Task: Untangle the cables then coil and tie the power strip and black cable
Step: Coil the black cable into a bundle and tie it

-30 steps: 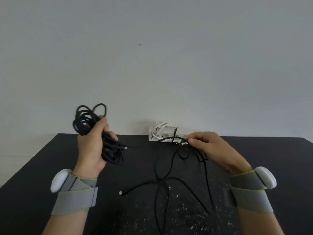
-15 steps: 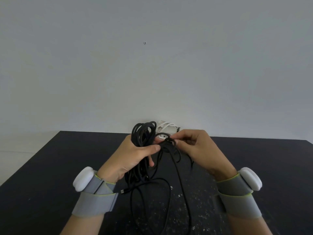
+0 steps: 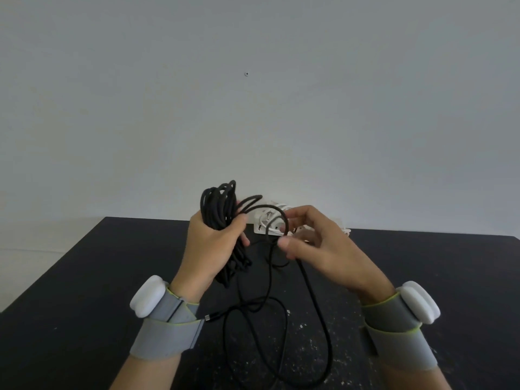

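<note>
My left hand [image 3: 215,243] grips a thick bundle of coiled black cable [image 3: 222,209], held upright above the black table [image 3: 84,277]. My right hand [image 3: 318,243] pinches a loose loop of the same cable between thumb and fingers, just right of the bundle. The free length hangs down and lies in loops on the table, ending in a small plug [image 3: 209,317] near my left wrist. The white power strip [image 3: 267,223] with its white cord lies at the table's far edge, partly hidden behind both hands.
A plain light wall rises right behind the table's far edge. Grey bands with white pods wrap both wrists. The table's left edge runs diagonally at the lower left.
My left hand brought the coil from the left to the centre, up to my right hand. A fresh loop now arches between the two hands, and the slack on the table has shifted.
</note>
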The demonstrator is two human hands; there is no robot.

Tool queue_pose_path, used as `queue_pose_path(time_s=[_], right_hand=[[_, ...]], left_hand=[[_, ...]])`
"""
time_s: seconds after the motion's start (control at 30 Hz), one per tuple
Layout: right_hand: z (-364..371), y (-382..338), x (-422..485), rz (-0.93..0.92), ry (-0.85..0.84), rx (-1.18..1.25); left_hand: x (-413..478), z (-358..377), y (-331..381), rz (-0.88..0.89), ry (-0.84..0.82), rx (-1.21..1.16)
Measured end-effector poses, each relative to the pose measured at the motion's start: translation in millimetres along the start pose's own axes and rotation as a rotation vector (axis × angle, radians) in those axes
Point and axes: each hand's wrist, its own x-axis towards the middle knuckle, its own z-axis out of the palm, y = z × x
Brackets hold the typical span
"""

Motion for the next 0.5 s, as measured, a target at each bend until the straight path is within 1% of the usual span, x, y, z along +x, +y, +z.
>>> queue_pose_path(time_s=[0.03, 0.1, 0.2, 0.27, 0.33, 0.37, 0.4, 0.43, 0.5], right_hand=[[1.0, 0.6, -0.5, 0.009, -0.036, 0.014], [2.7, 1.6, 0.5, 0.01, -0.031, 0.02], [2.3, 3.3, 3.8, 0.029, 0.08, -0.053], [-0.5, 5.0, 4.4, 0.035, 0.117, -0.053], [-2.7, 4.2, 3.3, 0.046, 0.085, 0.122], [-4.1, 3.5, 2.8, 0.073, 0.05, 0.242], [-5.5, 2.7, 2.5, 0.103, 0.01, 0.308], [-7.8, 2.6, 2.0, 0.117, -0.028, 0.294], [-10.3, 5.8, 0.8, 0.108, -0.098, 0.142]], left_hand=[[0.4, -0.4, 0.5, 0.014, 0.028, -0.026], [0.9, -1.4, 1.6, 0.047, 0.067, -0.06], [1.1, -3.1, 3.4, 0.093, 0.101, -0.095], [1.8, -3.6, 3.7, 0.113, 0.119, -0.115], [2.8, -4.5, 3.4, 0.109, 0.138, -0.139], [3.6, -4.9, 3.5, 0.105, 0.146, -0.154], [4.1, -5.7, 4.0, 0.107, 0.154, -0.169], [4.3, -6.5, 5.1, 0.113, 0.165, -0.185], [4.6, -8.9, 7.4, 0.127, 0.2, -0.233]])
